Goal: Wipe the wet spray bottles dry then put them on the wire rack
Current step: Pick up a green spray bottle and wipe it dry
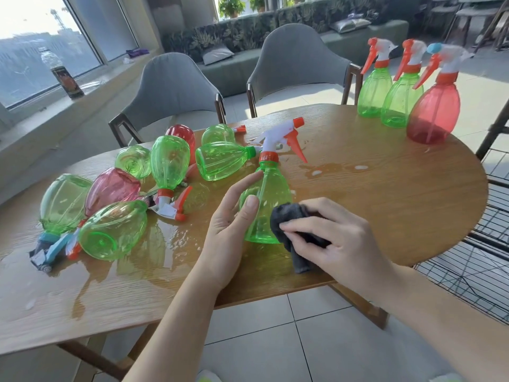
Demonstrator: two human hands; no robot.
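While the green spray bottle [264,199] is steadied upright by the curled left hand [231,224], a dark cloth [289,224], bunched in the right hand [330,238], is pressed against its lower side, table [385,202] beneath.

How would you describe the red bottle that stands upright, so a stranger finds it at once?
Look at the far right end of the wooden table, where three bottles stand in a row. The red bottle is the nearest of them, beside two green bottles. Only it has a red body and a blue nozzle tip.
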